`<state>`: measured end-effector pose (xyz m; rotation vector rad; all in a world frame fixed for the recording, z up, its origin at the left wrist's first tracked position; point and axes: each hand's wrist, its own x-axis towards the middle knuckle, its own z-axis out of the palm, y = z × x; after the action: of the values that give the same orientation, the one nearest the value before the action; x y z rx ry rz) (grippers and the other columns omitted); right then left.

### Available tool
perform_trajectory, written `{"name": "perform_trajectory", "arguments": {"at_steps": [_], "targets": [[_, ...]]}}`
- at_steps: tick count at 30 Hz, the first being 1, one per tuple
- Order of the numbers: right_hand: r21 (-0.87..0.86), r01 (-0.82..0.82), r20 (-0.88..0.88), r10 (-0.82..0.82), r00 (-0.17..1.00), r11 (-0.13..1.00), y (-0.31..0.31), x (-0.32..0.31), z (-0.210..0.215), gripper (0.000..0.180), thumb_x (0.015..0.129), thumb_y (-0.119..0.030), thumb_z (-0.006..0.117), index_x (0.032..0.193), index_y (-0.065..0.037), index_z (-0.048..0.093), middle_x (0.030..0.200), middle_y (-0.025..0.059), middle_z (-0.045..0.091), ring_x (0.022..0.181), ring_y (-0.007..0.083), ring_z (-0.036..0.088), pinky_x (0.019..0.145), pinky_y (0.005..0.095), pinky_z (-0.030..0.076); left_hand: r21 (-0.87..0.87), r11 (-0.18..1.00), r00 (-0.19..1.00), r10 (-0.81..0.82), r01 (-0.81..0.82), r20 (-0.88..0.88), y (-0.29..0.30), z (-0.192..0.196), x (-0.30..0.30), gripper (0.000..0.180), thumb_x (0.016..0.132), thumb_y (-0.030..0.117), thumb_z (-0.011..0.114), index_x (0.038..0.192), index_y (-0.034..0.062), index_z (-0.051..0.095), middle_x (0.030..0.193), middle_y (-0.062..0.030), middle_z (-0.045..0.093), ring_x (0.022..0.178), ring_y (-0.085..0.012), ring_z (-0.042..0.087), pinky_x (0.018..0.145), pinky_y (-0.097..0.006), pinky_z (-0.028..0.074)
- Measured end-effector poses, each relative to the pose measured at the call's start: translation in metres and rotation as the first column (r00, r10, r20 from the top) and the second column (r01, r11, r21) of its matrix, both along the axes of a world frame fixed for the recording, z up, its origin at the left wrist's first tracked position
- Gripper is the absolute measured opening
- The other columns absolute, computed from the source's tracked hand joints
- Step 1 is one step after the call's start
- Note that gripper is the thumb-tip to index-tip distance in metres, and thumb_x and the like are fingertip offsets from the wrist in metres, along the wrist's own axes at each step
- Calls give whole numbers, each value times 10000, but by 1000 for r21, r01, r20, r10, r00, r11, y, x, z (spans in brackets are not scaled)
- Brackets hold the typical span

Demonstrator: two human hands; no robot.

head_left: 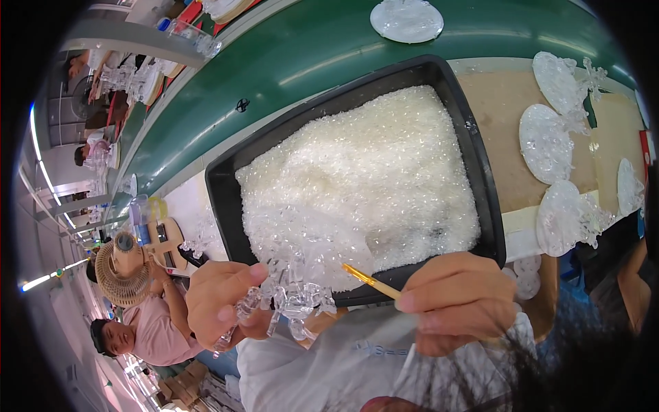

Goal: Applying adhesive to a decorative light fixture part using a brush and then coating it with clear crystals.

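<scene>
My left hand (218, 302) is closed on a clear plastic ornament (296, 296), made of small transparent figures on a round whitish disc. The disc part leans over the near edge of a black tray (486, 199) filled with white, glittering granules (364, 158). Between the fingers of my right hand (458, 299) is a small brush (374, 282) with a pale handle and a golden front end. Its tip points left at the ornament, close to the disc; whether it touches cannot be made out.
A green conveyor belt (295, 69) runs behind the tray, carrying a whitish disc (406, 20). Several similar clear ornaments (546, 143) lie on a brown board at right. A beige fan (123, 271) and a co-worker in a pink shirt (161, 329) are at left.
</scene>
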<state>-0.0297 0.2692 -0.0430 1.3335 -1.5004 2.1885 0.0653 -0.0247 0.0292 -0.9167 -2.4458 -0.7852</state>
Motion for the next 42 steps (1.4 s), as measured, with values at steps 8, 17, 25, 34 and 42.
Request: {"name": "perform_trajectory", "arguments": {"at_steps": [8, 17, 25, 34, 42], "targets": [[-13, 21, -46, -21, 999, 1000, -6, 0, 0, 306, 748, -104, 847, 900, 43, 625, 925, 233, 697, 696, 309, 698, 595, 342, 603, -32, 999, 986, 23, -29, -167, 13, -5, -5, 478, 891, 74, 605, 1329, -25, 438, 900, -304, 693, 440, -169, 545, 432, -303, 495], [70, 16, -92, -10, 996, 997, -4, -4, 0, 271, 755, -64, 815, 895, 51, 613, 910, 235, 689, 669, 301, 689, 567, 332, 597, -93, 995, 992, -33, 22, -122, 21, -1, -4, 324, 921, 94, 561, 1224, 34, 463, 897, -302, 694, 481, -192, 555, 434, -304, 441], [58, -50, -70, 54, 996, 997, -9, -7, 6, 230, 759, -53, 797, 878, 50, 630, 866, 218, 698, 665, 292, 690, 549, 331, 587, -92, 995, 975, -59, 40, -212, 26, -6, -7, 319, 893, 59, 564, 1206, 61, 503, 875, -264, 710, 455, -160, 447, 438, -297, 387], [110, -26, -93, 36, 995, 994, -18, -4, 4, 254, 763, -101, 820, 865, 48, 641, 871, 230, 700, 677, 309, 692, 555, 333, 586, -63, 994, 938, -109, 93, -328, 33, -14, -14, 321, 853, 24, 567, 1171, 53, 533, 819, -245, 711, 438, -131, 415, 421, -272, 337], [93, -74, -74, 81, 994, 993, -13, -6, 4, 259, 746, -96, 823, 857, 56, 645, 883, 242, 698, 638, 310, 678, 537, 346, 583, -86, 983, 922, -182, 162, -343, 33, -13, -17, 330, 817, -43, 575, 1130, 52, 537, 784, -227, 708, 421, -117, 401, 403, -256, 315]]}}
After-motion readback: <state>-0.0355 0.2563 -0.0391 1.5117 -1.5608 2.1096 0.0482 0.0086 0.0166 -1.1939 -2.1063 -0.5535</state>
